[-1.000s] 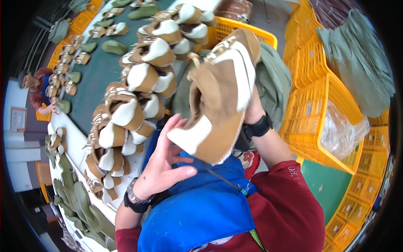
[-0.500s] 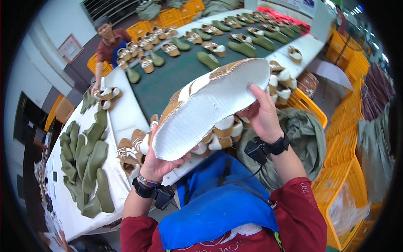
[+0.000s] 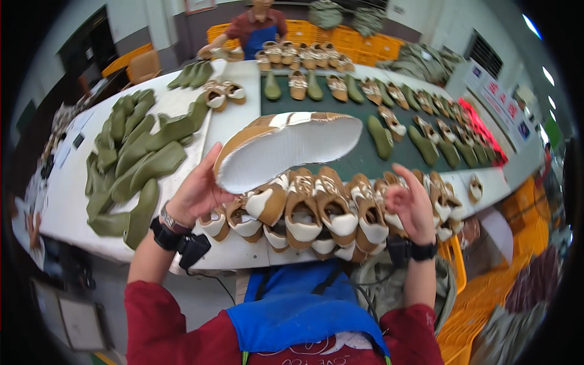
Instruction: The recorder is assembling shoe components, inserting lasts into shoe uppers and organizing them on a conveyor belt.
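A brown and white shoe upper (image 3: pixel 291 148), its white underside turned toward me, is held up over the near table edge. My left hand (image 3: pixel 204 185) grips it at one end, fingers partly hidden behind it. My right hand (image 3: pixel 413 204) is apart from it, fingers loosely spread with nothing in them, above a row of brown and white shoe uppers (image 3: pixel 331 210) along the near edge. To the left lies a heap of green shoe lasts (image 3: pixel 143 152) on the white tabletop (image 3: pixel 67 201).
Beyond is a green conveyor belt (image 3: pixel 340 125) bearing rows of lasts and uppers. A co-worker (image 3: pixel 263 27) in a blue apron stands at the far side. Yellow crates (image 3: pixel 486 304) and a grey-green cloth bundle (image 3: pixel 395 286) lie at the right.
My right hand has let go of the shoe upper and moved away to the right. My left hand keeps hold of it. The view has turned to the left.
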Motion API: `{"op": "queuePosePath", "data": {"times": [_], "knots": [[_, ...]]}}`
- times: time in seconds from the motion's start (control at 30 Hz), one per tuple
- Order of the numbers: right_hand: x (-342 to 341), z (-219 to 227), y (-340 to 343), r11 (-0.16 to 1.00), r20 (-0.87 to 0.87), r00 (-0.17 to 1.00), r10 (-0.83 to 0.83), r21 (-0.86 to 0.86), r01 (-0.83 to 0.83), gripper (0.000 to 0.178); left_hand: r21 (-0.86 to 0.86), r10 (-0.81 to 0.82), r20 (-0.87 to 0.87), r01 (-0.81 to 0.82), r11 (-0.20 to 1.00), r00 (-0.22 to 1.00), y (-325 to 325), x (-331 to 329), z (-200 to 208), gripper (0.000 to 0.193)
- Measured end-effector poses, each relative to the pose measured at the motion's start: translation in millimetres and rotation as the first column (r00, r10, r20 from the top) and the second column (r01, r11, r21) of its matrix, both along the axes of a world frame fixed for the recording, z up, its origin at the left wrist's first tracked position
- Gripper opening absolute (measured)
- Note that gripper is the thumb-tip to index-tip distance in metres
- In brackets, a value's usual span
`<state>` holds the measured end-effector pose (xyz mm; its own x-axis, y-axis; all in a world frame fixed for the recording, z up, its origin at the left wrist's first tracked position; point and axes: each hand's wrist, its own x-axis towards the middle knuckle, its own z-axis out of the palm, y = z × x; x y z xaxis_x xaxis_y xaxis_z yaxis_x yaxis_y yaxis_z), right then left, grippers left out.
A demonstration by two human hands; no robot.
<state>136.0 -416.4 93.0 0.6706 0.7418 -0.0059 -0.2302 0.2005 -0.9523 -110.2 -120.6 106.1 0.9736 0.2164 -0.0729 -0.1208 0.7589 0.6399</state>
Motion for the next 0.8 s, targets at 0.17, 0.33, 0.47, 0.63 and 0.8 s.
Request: {"op": "queuePosePath", "data": {"times": [0.17, 0.33, 0.47, 0.63, 0.8], "knots": [[8.0, -22.3, -25.6, 0.998, 0.135, 0.989, -0.056, -0.033, 0.061, 0.022, 0.875, 0.338, -0.071, -0.104, 0.472, 0.938, 15.2, -1.3, 11.4, 0.040], [-4.6, -15.5, -15.7, 0.988, 0.341, 0.937, 0.080, -0.149, -0.030, 0.018, 0.813, 0.350, 0.399, -0.151, -0.562, 0.847, 4.2, 32.0, 0.1, 0.034], [6.6, -21.7, -41.3, 0.987, 0.377, 0.926, 0.032, -0.159, 0.030, 0.018, 0.800, 0.262, 0.316, -0.107, -0.590, 0.912, 13.0, 67.3, -1.9, 0.035], [29.3, -43.2, -97.6, 0.917, 0.309, 0.902, -0.302, -0.165, 0.364, 0.016, 0.829, 0.365, 0.004, 0.201, -0.522, 0.931, 66.1, 165.5, -27.4, 0.042], [31.1, -70.5, -162.2, 0.765, 0.220, 0.787, -0.577, -0.192, 0.615, 0.015, 0.892, 0.404, -0.376, 0.443, -0.085, 0.834, 101.0, 297.4, -78.2, 0.056]]}}
